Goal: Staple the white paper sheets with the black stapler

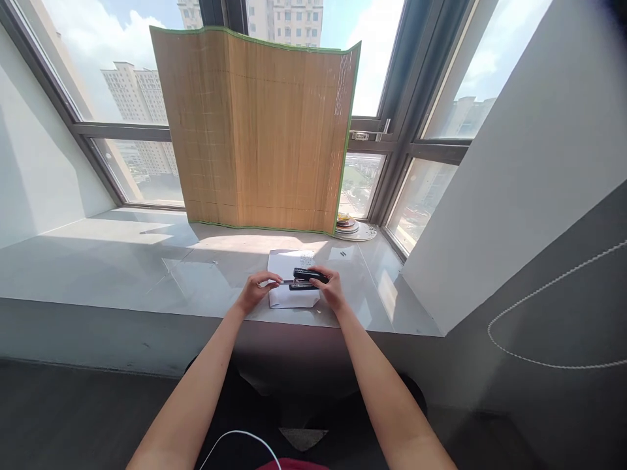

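A black stapler (pixel 304 274) is held over the white paper, its upper arm lifted away from its base. My right hand (pixel 330 284) grips its right end, fingers and thumb closed round it. At the other end my left hand (pixel 259 287) is closed in a pinch on a thin, light-tipped metal part of the stapler that sticks out to the left. Beneath lie white paper sheets (pixel 294 300), with small dark writing near the top right. Two short dark strips, which look like staples (pixel 343 254), rest beyond my right hand.
A tall bamboo mat (pixel 279 130) with green edging stands against the window (pixel 372 65) at the back of the sill (pixel 215 287). Stacked plates or discs (pixel 360 232) sit at its right foot. A beaded cord (pixel 519 281) hangs at the right.
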